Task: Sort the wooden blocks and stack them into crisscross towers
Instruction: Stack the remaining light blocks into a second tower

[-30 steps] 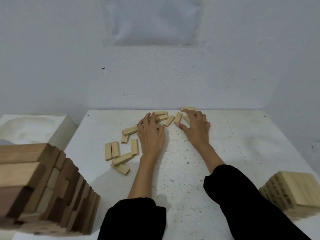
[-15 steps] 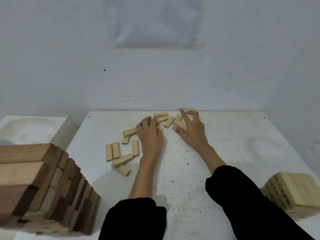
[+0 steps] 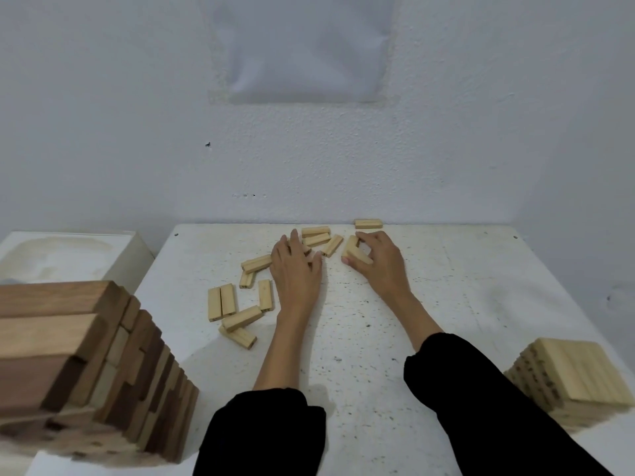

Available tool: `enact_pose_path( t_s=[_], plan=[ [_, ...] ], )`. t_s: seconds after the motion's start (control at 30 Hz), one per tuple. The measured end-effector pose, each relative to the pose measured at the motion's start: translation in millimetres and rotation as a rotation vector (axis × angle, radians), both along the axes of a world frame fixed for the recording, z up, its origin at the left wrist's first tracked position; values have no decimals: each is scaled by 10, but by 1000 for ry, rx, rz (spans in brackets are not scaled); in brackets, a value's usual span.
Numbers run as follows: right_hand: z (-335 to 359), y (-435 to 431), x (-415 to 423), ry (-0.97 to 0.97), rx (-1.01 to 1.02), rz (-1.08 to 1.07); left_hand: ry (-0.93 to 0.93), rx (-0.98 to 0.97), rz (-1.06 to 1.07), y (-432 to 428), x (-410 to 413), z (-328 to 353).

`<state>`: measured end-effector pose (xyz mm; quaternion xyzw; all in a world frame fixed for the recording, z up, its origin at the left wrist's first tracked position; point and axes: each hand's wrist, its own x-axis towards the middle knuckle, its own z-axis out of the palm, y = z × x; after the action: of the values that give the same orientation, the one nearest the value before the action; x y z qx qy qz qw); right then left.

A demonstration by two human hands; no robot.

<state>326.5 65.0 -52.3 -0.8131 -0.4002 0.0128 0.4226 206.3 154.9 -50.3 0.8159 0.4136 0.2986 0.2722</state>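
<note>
Several small pale wooden blocks lie scattered on the far half of the white table [image 3: 446, 304]. My right hand [image 3: 379, 266] pinches one pale block [image 3: 355, 254] between thumb and fingers near the far edge. My left hand [image 3: 297, 269] lies palm down over some blocks, its fingers reaching toward a pair of blocks [image 3: 316, 236]; what is under the palm is hidden. One lone block [image 3: 368, 223] sits at the table's far edge. A loose group of blocks [image 3: 237, 310] lies left of my left wrist.
A tall crisscross tower of large dark and light blocks [image 3: 79, 365] stands at the near left. A tower of pale blocks [image 3: 577, 376] stands at the near right. A white box [image 3: 68, 255] sits left of the table. A wall rises behind.
My right hand has drawn back from the far edge and closed its fingers round one block, uncovering the lone block there. My left hand has barely shifted.
</note>
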Motion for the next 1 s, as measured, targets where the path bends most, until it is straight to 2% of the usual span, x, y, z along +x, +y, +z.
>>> enact_pose_path(
  t_s=[0.37,0.5,0.63,0.83,1.0],
  plan=[
    [53,-355,-320,45,107,57,-131,54,-20,-39,-32,39],
    [25,-548,-455,43,135,38,-183,105,-144,-169,-100,48],
    [-6,-750,-570,89,187,5,-185,155,-354,-403,-228,11],
    [5,-1078,-754,187,243,-37,-122,32,-541,-628,-570,-20],
    [22,-1394,-921,240,188,12,-54,-63,-689,-778,-1015,9]
  ],
)
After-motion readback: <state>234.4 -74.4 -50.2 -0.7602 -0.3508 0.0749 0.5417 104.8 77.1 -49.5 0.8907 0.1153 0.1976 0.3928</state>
